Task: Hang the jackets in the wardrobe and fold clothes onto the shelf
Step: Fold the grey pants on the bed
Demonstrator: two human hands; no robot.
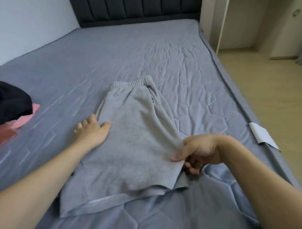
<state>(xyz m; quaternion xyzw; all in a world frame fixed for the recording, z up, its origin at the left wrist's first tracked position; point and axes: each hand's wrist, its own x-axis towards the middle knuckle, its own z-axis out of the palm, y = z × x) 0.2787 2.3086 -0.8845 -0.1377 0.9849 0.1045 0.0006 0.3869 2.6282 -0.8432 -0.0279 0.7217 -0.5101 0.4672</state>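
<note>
Your grey shorts [132,145] lie on the bed [167,58], long axis running away from you, elastic waistband toward the dark padded headboard [135,5]. Your left hand [90,133] presses flat on their left edge, fingers straight; your right hand [199,152] pinches soft knit fabric at their right edge. The blue-grey sheet is quilted; black and pink clothes [7,111] sit left.

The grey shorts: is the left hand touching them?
Touching. In the head view the left hand rests flat on the left edge of the grey shorts.

black and pink clothes [7,109] cut off at left edge
</note>
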